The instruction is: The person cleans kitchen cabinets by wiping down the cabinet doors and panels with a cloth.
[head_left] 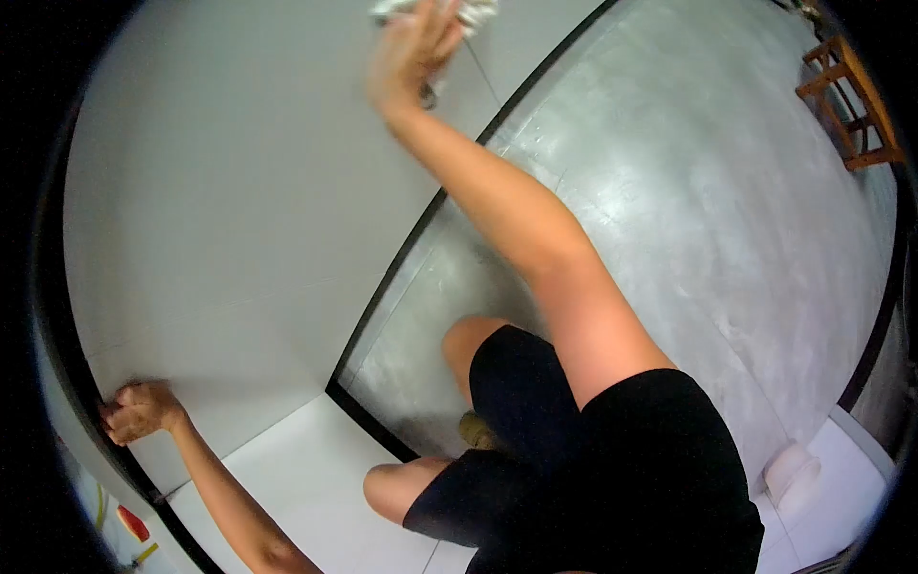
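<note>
One white cloth (475, 14) sits under the right hand (416, 53), over the pale panel (239, 220); that hand is such a blur that I can't tell whether its fingers are spread or pressed together. Well apart from it, the left hand (142, 413) has its fingers curled in at the dark edging (59, 335), beside the panel.

From out here I count one right hand (416, 57) up top and one left hand (142, 413) lower left, two altogether. I also get one cloth (478, 14) at the top edge, one wooden stool (865, 86) upper right, one white container (792, 475) lower right.
</note>
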